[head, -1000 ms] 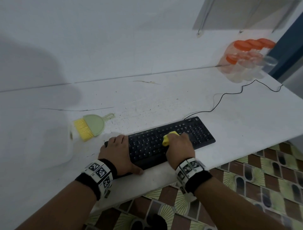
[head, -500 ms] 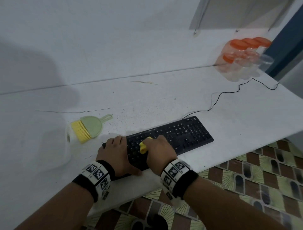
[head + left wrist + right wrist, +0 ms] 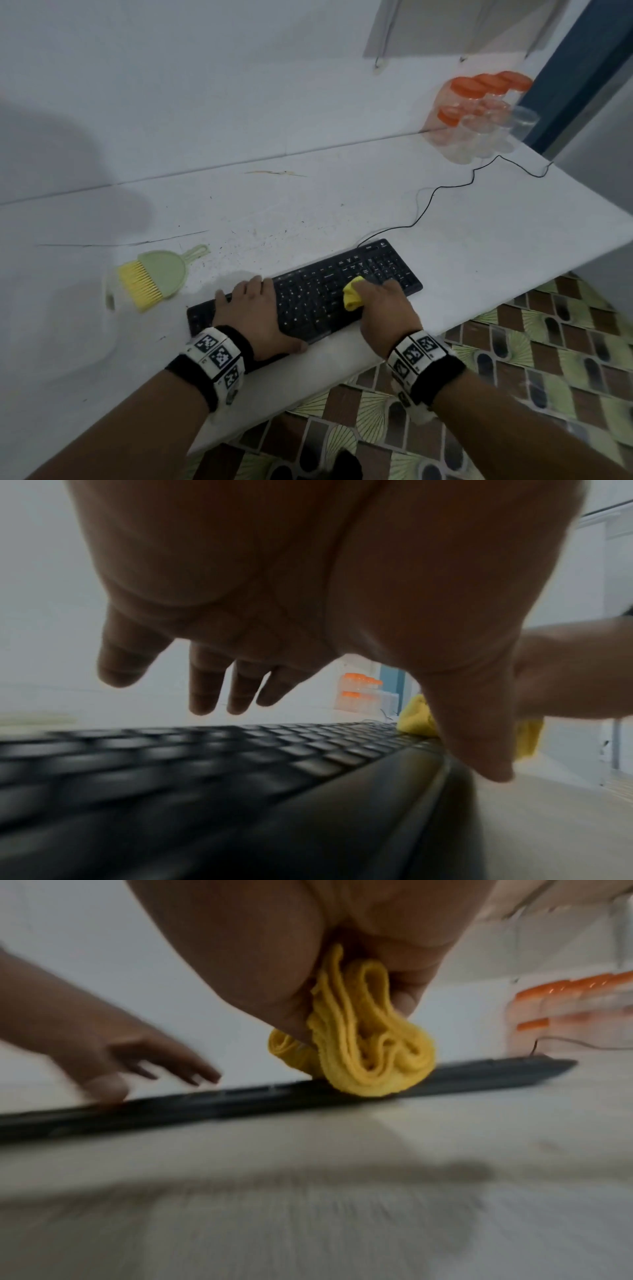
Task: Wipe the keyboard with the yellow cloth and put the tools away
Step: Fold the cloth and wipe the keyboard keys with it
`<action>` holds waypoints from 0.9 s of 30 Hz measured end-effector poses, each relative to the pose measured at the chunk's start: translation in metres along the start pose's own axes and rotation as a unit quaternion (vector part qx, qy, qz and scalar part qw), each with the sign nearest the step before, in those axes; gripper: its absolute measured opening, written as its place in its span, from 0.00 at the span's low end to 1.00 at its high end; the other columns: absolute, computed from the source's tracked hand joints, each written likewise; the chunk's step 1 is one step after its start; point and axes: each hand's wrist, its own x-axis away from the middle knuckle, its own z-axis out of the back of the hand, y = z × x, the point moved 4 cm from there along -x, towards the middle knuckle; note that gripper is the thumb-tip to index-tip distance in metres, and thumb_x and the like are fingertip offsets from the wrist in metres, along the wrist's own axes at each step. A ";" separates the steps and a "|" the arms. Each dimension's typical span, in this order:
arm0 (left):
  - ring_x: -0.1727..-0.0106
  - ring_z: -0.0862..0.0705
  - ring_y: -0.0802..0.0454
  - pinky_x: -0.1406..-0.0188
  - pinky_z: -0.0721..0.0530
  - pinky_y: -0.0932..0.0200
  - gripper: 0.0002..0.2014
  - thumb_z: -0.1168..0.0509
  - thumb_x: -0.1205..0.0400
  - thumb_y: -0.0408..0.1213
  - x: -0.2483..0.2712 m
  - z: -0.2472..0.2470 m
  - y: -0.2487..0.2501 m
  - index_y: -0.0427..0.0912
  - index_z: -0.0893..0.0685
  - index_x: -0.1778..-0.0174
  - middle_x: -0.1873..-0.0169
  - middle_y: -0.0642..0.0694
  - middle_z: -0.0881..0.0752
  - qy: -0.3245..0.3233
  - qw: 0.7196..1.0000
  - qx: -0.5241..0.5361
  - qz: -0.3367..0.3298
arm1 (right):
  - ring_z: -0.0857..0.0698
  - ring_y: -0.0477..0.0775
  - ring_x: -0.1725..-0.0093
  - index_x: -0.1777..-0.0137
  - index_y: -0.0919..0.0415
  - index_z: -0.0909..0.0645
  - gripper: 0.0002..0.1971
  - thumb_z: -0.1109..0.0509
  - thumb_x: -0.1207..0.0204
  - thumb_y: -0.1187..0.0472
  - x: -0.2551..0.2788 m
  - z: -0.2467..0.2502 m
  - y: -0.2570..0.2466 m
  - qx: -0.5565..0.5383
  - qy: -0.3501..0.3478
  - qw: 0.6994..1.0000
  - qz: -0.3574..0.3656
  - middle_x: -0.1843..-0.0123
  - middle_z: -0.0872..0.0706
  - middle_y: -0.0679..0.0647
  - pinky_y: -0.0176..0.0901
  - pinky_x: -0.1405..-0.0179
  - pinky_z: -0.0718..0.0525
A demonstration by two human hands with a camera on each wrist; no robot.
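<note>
A black keyboard [image 3: 322,291] lies slantwise near the front edge of the white counter [image 3: 308,212]. My right hand [image 3: 383,308] grips a bunched yellow cloth [image 3: 352,294] and presses it on the keys right of the middle; the right wrist view shows the cloth [image 3: 369,1042] folded in my fist on the keyboard [image 3: 479,1074]. My left hand [image 3: 253,308] lies flat on the keyboard's left end, fingers straight, thumb at the front edge. In the left wrist view, the fingers [image 3: 205,685] hover over the keys [image 3: 240,750]. A green brush with yellow bristles [image 3: 154,274] lies left of the keyboard.
Clear jars with orange lids [image 3: 479,113] stand at the back right by the wall. The keyboard's black cable [image 3: 442,192] snakes across the counter towards them. A translucent container [image 3: 109,294] sits beside the brush. Patterned floor tiles [image 3: 531,342] show below the counter's front edge.
My right hand slid the cloth left along the keys, then back right to near the number pad. My left hand stayed on the keyboard's left end.
</note>
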 end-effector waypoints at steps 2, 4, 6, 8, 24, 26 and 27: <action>0.14 0.39 0.38 0.15 0.40 0.28 0.73 0.36 0.44 0.87 -0.011 0.003 0.022 0.42 0.49 0.11 0.13 0.42 0.40 -0.006 1.000 0.008 -0.013 | 0.21 0.62 0.45 0.30 0.52 0.24 0.28 0.37 0.30 0.71 0.016 -0.005 0.008 0.022 -0.055 0.998 0.011 0.43 0.18 0.57 0.49 0.49 0.17; 0.16 0.36 0.37 0.18 0.33 0.31 0.71 0.32 0.42 0.84 -0.020 0.004 0.037 0.40 0.47 0.12 0.14 0.41 0.38 -0.029 1.000 0.006 -0.010 | 0.22 0.60 0.44 0.32 0.51 0.23 0.27 0.36 0.31 0.71 0.034 -0.007 0.016 0.014 -0.088 0.995 0.043 0.50 0.20 0.53 0.50 0.49 0.17; 0.21 0.32 0.37 0.24 0.26 0.31 0.68 0.29 0.42 0.82 -0.024 0.006 0.044 0.40 0.41 0.14 0.19 0.42 0.33 -0.050 0.999 -0.005 0.003 | 0.21 0.58 0.48 0.36 0.49 0.20 0.27 0.34 0.33 0.71 0.037 -0.001 0.024 0.004 -0.083 0.996 0.043 0.60 0.27 0.45 0.48 0.53 0.16; 0.23 0.29 0.37 0.27 0.24 0.30 0.67 0.27 0.44 0.81 -0.028 0.008 0.049 0.41 0.38 0.16 0.23 0.43 0.31 -0.067 0.997 -0.022 0.020 | 0.19 0.57 0.53 0.38 0.53 0.17 0.28 0.30 0.39 0.74 0.027 -0.001 0.026 0.009 -0.024 0.996 0.081 0.56 0.15 0.47 0.47 0.59 0.15; 0.24 0.27 0.37 0.26 0.28 0.22 0.69 0.21 0.46 0.76 -0.034 0.020 0.064 0.46 0.42 0.14 0.23 0.44 0.32 -0.131 0.984 -0.058 0.107 | 0.21 0.58 0.51 0.33 0.52 0.19 0.29 0.25 0.37 0.61 -0.002 0.000 0.077 0.112 -0.129 0.935 0.311 0.36 0.14 0.47 0.54 0.56 0.14; 0.23 0.27 0.37 0.24 0.31 0.20 0.69 0.20 0.46 0.75 -0.034 0.021 0.066 0.46 0.42 0.14 0.23 0.44 0.32 -0.136 0.982 -0.056 0.115 | 0.23 0.57 0.47 0.34 0.50 0.19 0.26 0.29 0.35 0.62 -0.007 0.019 0.108 0.143 -0.143 0.943 0.264 0.36 0.14 0.45 0.53 0.50 0.16; 0.23 0.27 0.37 0.23 0.33 0.20 0.69 0.20 0.45 0.75 -0.035 0.022 0.068 0.46 0.42 0.14 0.22 0.45 0.32 -0.139 0.981 -0.058 0.121 | 0.24 0.56 0.45 0.35 0.49 0.20 0.25 0.31 0.34 0.64 -0.009 0.029 0.120 0.137 -0.131 0.949 0.250 0.37 0.15 0.44 0.52 0.48 0.17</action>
